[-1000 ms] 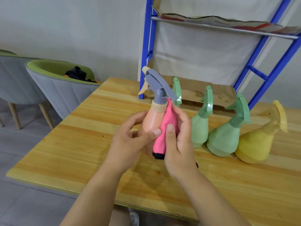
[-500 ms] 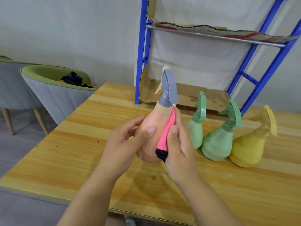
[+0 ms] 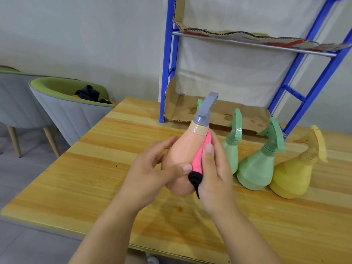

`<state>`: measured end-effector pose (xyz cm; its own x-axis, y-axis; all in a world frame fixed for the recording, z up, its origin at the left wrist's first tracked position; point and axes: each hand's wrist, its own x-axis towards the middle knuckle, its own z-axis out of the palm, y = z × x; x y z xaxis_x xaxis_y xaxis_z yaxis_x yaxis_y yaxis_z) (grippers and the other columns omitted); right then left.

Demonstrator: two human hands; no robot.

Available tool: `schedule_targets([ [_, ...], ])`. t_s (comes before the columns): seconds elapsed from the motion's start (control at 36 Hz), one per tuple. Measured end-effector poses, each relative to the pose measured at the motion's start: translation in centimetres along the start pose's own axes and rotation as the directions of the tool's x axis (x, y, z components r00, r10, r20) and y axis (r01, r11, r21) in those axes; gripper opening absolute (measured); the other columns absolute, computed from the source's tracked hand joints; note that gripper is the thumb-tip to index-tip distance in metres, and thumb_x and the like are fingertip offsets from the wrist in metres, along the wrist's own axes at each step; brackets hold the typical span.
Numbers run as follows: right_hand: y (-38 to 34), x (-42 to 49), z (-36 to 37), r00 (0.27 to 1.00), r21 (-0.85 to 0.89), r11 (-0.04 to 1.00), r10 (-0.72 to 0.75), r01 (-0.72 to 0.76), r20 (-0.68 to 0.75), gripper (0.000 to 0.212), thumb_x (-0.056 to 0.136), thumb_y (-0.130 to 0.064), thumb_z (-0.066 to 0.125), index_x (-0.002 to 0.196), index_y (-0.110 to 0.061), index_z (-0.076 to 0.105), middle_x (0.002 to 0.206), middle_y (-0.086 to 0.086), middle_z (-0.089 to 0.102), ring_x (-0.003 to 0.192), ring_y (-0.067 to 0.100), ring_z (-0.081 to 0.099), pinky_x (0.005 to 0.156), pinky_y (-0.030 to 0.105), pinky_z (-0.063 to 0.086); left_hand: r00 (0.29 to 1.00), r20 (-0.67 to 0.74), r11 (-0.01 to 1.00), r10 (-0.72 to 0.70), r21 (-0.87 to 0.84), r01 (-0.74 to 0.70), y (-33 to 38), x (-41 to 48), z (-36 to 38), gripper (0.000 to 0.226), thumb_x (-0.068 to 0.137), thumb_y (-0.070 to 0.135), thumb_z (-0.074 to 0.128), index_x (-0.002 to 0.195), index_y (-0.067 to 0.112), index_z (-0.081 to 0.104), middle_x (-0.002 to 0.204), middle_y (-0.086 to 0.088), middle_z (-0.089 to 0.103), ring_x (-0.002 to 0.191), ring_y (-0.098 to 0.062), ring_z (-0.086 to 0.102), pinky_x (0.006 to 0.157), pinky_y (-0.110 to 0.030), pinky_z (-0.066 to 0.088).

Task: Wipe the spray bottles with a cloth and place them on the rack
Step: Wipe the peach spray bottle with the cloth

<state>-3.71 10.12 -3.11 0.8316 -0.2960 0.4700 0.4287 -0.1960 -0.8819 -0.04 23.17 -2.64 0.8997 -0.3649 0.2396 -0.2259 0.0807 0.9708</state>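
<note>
Far left of the fingers, 2 grey-and-green chairs stand on the floor beside the wooden table; dark cloth lies in the nearer seat. Above the table, the left hand cradles the peach spray bottle, fingers curled narrowly around its left flank and the thumb pressed across its lower front. The bottle tilts slightly right, its grey trigger head uppermost, its base clear of the tabletop. Against its right flank the right hand presses a pink cloth with a black edge, fingers closed flat over the fabric, thumb along the front. Just right of these fingers, 2 green spray bottles and 1 yellow spray bottle stand on the table, touching in a row. Behind them rises the blue rack, its shelves lined with cardboard.
</note>
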Motion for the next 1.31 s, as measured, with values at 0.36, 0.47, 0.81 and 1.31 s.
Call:
schedule_targets([
  [0.36, -1.0, 0.1, -1.0, 0.995, 0.199, 0.977, 0.091, -0.081, -0.045, 0.027, 0.097, -0.038, 0.04, 0.116, -0.029, 0.057, 0.105, -0.022, 0.069, 0.102, -0.006, 0.061, 0.081, 0.012, 0.048, 0.998, 0.042, 0.984, -0.052, -0.171, 0.059, -0.2, 0.4, 0.4, 0.054, 0.058, 0.044, 0.074, 0.108, 0.027, 0.07, 0.12, -0.007, 0.06, 0.096, -0.02, 0.065, 0.068, -0.031, 0.05],
  [0.47, -0.6, -0.6, -0.2, 0.994, 0.067, 0.997, 0.052, -0.045, -0.099, 0.054, 0.088, -0.053, 0.038, 0.133, -0.025, 0.049, 0.132, -0.008, 0.057, 0.123, 0.003, 0.051, 0.103, 0.033, 0.044, 0.999, 0.045, 0.998, -0.023, -0.058, 0.026, -0.5, -0.1, 0.7, 0.073, 0.055, 0.043, 0.078, 0.124, 0.029, 0.061, 0.124, 0.0, 0.06, 0.116, -0.025, 0.058, 0.098, -0.049, 0.046],
  [0.81, -1.1, -0.1, -1.7, 0.997, 0.305, 0.949, 0.077, -0.073, 0.001, 0.036, 0.084, -0.034, 0.043, 0.118, -0.027, 0.054, 0.104, -0.026, 0.069, 0.102, -0.009, 0.061, 0.079, 0.008, 0.046, 0.987, 0.11, 0.95, -0.12, -0.277, 0.147, 0.6, 0.0, 0.0, 0.029, 0.062, 0.04, 0.071, 0.087, 0.024, 0.075, 0.089, 0.003, 0.069, 0.072, -0.009, 0.062, 0.052, -0.022, 0.046],
  [1.31, -1.1, 0.3, -2.1, 0.996, 0.171, 0.983, 0.054, -0.064, 0.065, 0.051, 0.087, -0.055, 0.054, 0.122, -0.019, 0.057, 0.105, -0.017, 0.068, 0.103, -0.002, 0.06, 0.086, 0.014, 0.046, 0.986, 0.104, 0.935, -0.132, -0.318, 0.158, 0.2, -0.1, 0.1, 0.032, 0.063, 0.041, 0.068, 0.091, 0.027, 0.076, 0.085, 0.002, 0.069, 0.071, -0.011, 0.062, 0.052, -0.024, 0.047],
])
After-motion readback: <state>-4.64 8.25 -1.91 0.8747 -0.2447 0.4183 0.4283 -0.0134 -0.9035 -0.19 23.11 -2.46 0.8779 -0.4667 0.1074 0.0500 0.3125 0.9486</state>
